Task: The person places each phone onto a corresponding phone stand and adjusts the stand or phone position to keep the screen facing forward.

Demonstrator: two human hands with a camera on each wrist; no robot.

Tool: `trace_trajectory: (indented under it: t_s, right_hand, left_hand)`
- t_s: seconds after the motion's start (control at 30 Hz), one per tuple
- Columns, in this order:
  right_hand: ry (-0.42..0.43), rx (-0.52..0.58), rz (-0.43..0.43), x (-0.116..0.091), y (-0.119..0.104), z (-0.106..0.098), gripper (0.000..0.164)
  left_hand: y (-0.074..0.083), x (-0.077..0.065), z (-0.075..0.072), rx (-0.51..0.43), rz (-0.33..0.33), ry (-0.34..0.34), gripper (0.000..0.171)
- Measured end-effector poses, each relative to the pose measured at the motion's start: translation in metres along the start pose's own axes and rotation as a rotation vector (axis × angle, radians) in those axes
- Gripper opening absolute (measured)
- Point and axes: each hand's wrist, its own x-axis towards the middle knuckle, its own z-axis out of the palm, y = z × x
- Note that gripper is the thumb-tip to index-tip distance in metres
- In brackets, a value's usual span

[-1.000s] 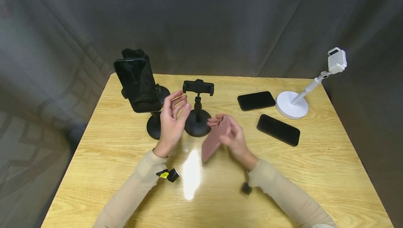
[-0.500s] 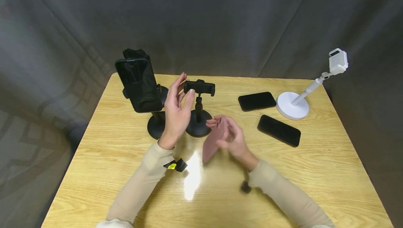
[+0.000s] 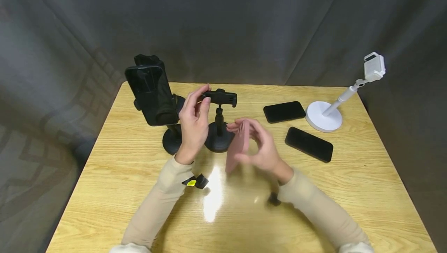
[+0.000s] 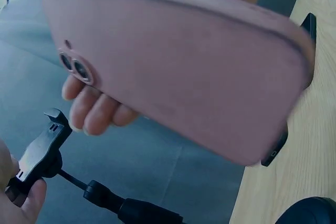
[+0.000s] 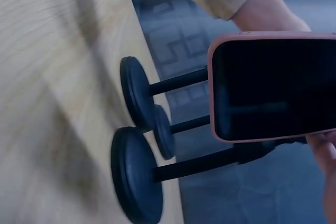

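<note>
Grasping a pink-cased phone (image 3: 237, 146) in the right hand (image 3: 266, 148), tilted up on its long side above the tabletop (image 3: 115, 183), with thumb and fingers set on opposite edges. Pinching one end of a black clamp (image 3: 223, 97) between thumb and fingers of the left hand (image 3: 195, 125), at the top of a short stand with a round black base (image 3: 218, 144). Keeping phone and clamp near each other but apart. Showing, in the left wrist view, the back of the pink case with two camera lenses (image 4: 80, 70); in the right wrist view, the dark screen (image 5: 273, 87) framed by a pink rim. Standing just left of the left hand: a black phone mounted in a holder (image 3: 151, 94), tilted, above another round black base (image 3: 171, 142), with a further black stand (image 3: 181, 103) partly hidden behind. Lying flat toward the right, near each other: an upper black phone (image 3: 284, 112) and a lower black phone (image 3: 309, 144). Rising beside these, a white stand (image 3: 343, 97) with a slanted stalk and round base. Hanging behind everything, a dark grey curtain (image 3: 227, 32).
</note>
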Motion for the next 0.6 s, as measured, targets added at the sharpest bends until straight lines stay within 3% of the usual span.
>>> trace_trajectory:
  t_s: [0.23,0.6]
  right_hand:
    - [0.016,-0.043,-0.033,0.016,-0.018,-0.002,0.092]
    - [0.051,-0.072,-0.111,0.053,-0.049,-0.001,0.088]
  left_hand:
    - [-0.001,-0.004,-0.004,0.115,0.052,0.016,0.029]
    - [-0.002,-0.005,-0.005,0.14,0.097,0.024,0.03]
